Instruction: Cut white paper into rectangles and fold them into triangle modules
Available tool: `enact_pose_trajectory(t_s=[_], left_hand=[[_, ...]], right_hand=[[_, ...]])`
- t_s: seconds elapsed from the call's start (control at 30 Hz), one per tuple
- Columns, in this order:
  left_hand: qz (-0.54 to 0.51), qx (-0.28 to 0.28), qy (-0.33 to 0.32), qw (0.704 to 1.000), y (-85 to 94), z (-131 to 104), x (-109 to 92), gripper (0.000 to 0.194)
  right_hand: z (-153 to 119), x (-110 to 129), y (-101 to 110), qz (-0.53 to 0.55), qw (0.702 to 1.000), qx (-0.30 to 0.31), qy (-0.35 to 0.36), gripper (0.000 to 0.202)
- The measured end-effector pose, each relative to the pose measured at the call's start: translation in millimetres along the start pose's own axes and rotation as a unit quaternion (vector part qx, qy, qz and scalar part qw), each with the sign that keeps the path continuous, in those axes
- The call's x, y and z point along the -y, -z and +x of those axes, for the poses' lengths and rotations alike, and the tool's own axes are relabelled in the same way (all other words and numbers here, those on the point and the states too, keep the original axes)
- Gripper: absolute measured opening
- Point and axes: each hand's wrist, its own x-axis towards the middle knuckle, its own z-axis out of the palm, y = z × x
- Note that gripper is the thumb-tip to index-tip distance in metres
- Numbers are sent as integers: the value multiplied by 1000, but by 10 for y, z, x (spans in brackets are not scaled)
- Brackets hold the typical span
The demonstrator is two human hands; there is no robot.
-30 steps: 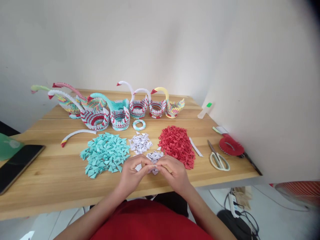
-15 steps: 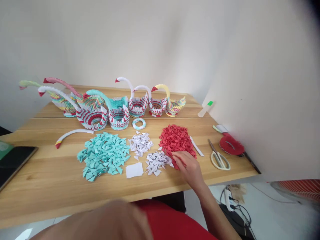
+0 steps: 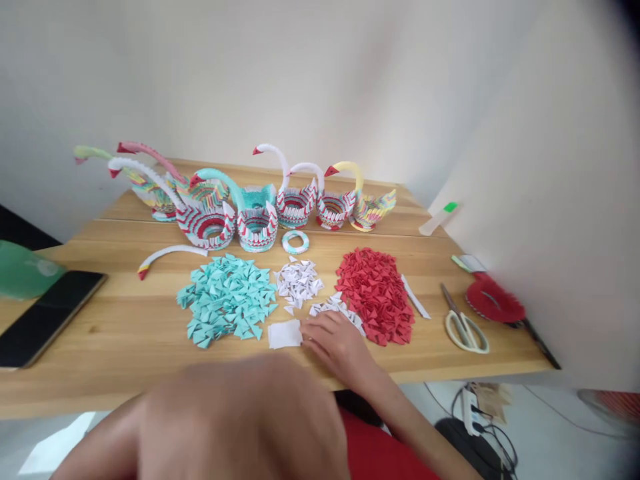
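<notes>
My right hand [image 3: 337, 343] lies low over the table, its fingers stretched out and close together. Its fingertips reach the right edge of a small stack of white paper slips [image 3: 285, 334]. Partly under that hand is a pile of folded white paper triangles [image 3: 336, 306]. Close to the camera, my left hand [image 3: 240, 417] is a large blur, and its fingers cannot be made out. Around the hands lie a pile of turquoise paper triangles [image 3: 227, 299], another white pile [image 3: 299, 283] and a red pile [image 3: 376, 293].
Several folded-paper swans [image 3: 207, 223] stand along the back. A paper ring [image 3: 295, 242] and a white curved neck piece [image 3: 173, 251] lie before them. Scissors [image 3: 465, 327], a white strip [image 3: 415, 297] and a red round piece [image 3: 495, 300] are right; a phone [image 3: 50, 317] and green object [image 3: 25, 270] left.
My right hand has moved left from the red pile to the white slips. My left hand has risen further into view. The view has shifted left, showing more of the phone.
</notes>
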Motion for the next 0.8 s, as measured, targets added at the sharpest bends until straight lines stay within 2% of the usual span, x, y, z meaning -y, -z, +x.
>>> enact_pose_trajectory(t_s=[0.07,0.13,0.2,0.27,0.37,0.47,0.57,0.7,0.8], left_hand=[[-6,19,-17,1000,49,281,-34,22],[-12,17,-55,998,51,539,19,24],[-3,-40,-94,995,13,734,159,21],[34,-48,-132,990,-39,857,354,23],[74,-29,-143,987,-91,938,644,26],[92,-14,-129,987,-106,957,827,29],[104,-2,-120,987,-113,962,896,31],[102,12,-106,989,-119,971,911,29],[72,23,-87,993,-107,980,914,27]], right_hand=[[125,52,-83,-9,999,38,22,16],[215,73,-154,-24,996,75,32,18],[251,65,-219,-37,993,106,34,20],[242,34,-274,-40,991,121,28,20],[206,-29,-326,-27,992,121,27,22],[215,-70,-333,-7,992,120,30,20],[269,-67,-318,16,993,116,25,8],[306,-65,-297,46,995,91,22,20],[303,-128,-232,61,997,45,-13,21]])
